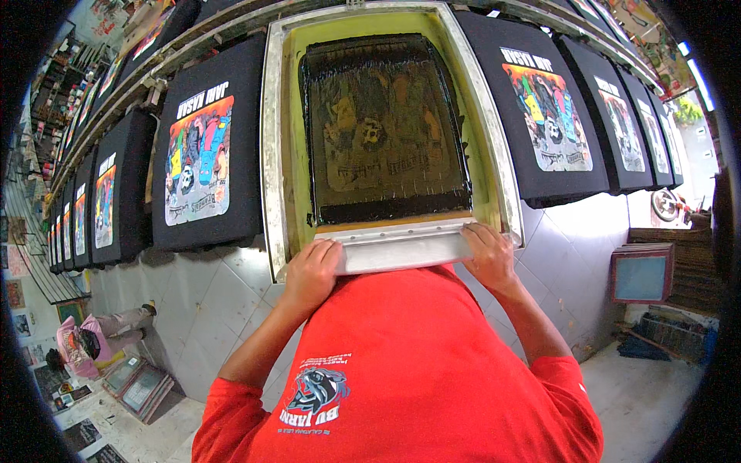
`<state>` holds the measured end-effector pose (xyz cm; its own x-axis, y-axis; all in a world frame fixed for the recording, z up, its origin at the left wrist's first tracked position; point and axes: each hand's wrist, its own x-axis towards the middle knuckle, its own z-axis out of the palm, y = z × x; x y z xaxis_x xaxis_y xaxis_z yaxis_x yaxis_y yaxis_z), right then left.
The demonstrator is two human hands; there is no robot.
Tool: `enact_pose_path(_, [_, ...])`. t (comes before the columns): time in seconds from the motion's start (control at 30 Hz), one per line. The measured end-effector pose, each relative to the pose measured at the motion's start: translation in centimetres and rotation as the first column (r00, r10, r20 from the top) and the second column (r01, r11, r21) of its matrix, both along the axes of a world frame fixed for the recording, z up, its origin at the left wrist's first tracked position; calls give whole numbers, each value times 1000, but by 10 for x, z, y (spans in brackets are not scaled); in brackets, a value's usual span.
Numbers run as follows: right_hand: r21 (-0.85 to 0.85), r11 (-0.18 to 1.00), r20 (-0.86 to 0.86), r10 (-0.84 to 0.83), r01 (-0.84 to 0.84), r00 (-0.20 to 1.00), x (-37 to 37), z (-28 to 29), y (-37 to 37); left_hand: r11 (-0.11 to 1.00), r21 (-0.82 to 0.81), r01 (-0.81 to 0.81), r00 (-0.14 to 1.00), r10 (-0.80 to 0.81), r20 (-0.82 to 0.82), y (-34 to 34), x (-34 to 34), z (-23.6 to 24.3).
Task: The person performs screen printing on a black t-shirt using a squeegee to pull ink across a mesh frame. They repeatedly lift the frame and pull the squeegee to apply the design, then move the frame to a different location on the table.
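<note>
Silver squeegee (405,253) | left hand (312,272), right hand (488,253) gripping its ends | print (373,134) dim through inked mesh (390,209)

The shirt (432,363) is red — short-sleeved, with a grey print (317,388) and white lettering (309,418).

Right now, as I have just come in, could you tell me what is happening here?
A red-shirted person grips a squeegee with the left hand and right hand at the near end of a screen. Dark ink covers much of the mesh; a print shows dimly through. Printed black cloths are on both sides.
</note>
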<state>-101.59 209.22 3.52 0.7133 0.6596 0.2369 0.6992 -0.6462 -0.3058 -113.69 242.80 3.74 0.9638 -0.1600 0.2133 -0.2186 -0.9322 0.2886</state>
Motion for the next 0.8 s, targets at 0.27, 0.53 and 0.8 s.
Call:
enact_pose_path(0.27, [17, 1000, 105, 24, -26, 994, 12, -1, 5, 1000, 13, 21, 1000, -21, -7, 2, 6, 1])
enact_pose_path(0.53, [-62, 998, -20, 22, -24, 1000, 17, 20, 8, 1000, -18, -18, 1000, 18, 3, 2, 12, 8])
enact_pose_path(0.8, [-46, 998, 57, -41, 44, 998, 18, -11, 4, 999, 0, -54, 997, 54, 57, -4, 17, -2])
